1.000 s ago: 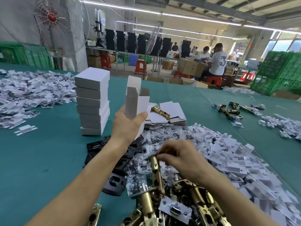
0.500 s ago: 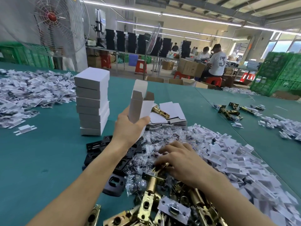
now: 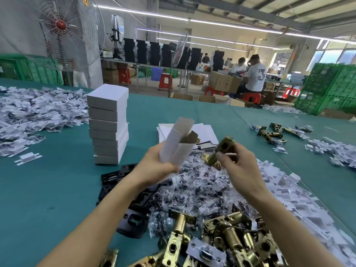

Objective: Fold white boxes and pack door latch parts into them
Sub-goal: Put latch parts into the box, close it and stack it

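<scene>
Latch (image 3: 219,151), brass-coloured metal and likely heavy, rigid and slick, is pinched by the right hand (image 3: 239,166) just beside the open top of the light, crushable white box (image 3: 176,145), which the left hand (image 3: 156,167) grips round its lower half.

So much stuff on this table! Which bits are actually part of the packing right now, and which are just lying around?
In the job: open white box in the left hand; brass latch in the right hand; pile of latches; flat box blanks; stack of folded boxes.
Just lying about: fan; green crates; red stool.
</scene>
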`<state>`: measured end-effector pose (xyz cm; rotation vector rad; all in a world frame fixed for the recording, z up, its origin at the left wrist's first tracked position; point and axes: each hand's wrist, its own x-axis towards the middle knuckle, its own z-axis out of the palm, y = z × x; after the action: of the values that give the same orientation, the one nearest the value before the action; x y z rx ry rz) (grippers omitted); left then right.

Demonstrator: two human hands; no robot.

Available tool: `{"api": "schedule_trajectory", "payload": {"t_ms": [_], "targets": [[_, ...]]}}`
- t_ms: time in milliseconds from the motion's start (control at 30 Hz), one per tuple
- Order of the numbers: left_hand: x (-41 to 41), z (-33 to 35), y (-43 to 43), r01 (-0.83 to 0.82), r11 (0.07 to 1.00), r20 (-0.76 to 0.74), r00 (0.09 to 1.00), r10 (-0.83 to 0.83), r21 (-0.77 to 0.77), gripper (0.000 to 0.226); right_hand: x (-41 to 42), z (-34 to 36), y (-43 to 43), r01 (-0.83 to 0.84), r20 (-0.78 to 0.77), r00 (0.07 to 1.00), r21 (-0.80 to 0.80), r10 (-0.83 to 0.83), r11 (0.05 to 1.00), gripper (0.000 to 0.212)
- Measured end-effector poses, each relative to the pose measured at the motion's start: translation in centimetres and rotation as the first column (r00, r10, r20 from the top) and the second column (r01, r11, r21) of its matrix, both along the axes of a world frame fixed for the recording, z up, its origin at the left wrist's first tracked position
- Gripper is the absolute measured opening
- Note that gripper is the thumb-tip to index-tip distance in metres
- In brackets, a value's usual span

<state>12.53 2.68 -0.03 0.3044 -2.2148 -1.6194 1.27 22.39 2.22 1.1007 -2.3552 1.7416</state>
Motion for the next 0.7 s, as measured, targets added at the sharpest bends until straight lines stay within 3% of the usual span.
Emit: {"api": "schedule_trajectory", "payload": {"t_ms": [100,167,300,467,700], "targets": [[0.3,-0.2,0.2,0.134,0.991,0.001,0.991,-0.134,0.014,0.046,0.3,2.2,-0.2,-0.054,0.016,0.998,-0.216,0.059,0.975,0.012],[0.4,-0.1,0.2,0.169,0.985,-0.008,0.986,-0.169,0.029,0.040,0.7,3.4,-0.5,-0.129,-0.041,0.992,-0.253,0.123,0.959,0.016],[0.5,-0.2,0.1,0.227,0.974,0.003,0.974,-0.227,0.025,0.037,1.0,4.2,-1.4,-0.156,-0.224,0.965,-0.069,0.137,0.985,0.025],[0.5,-0.3,0.2,0.249,0.968,0.001,0.968,-0.249,0.007,0.041,1.5,5.0,-2.3,-0.280,-0.335,0.905,-0.009,0.261,0.960,0.061],[0.4,-0.1,0.1,0.241,0.966,-0.078,0.969,-0.234,0.097,0.041,2.4,5.3,-3.9,-0.259,-0.315,0.924,-0.101,0.216,0.960,0.039]]}}
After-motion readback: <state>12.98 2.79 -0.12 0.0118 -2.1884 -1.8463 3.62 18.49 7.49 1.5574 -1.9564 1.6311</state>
